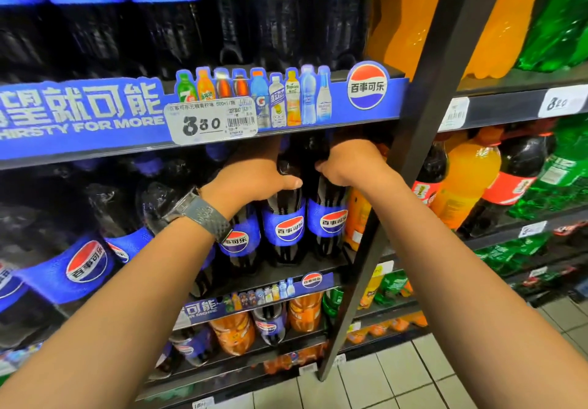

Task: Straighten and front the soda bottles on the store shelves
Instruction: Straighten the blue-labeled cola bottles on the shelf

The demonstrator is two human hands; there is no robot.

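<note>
The left grip [254, 176] is curling round the shoulder of the left Pepsi bottle [284, 224], while the right grip [350, 162] is clasping the right Pepsi bottle [329, 221] just beside it. Both bottles are standing upright on the shelf [318, 267], labels facing outward, under a blue Pepsi strip [95, 116].

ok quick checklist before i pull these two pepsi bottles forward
1. Left hand gripping the left Pepsi bottle at its shoulder: ok
2. Right hand gripping the right Pepsi bottle near its neck: ok
3. Both labels facing front: ok
4. Both bottles roughly upright: ok
5. Caps clear of the upper shelf strip: cannot tell, they are hidden behind it
6. Bases flush with the lower shelf edge: cannot tell
</note>
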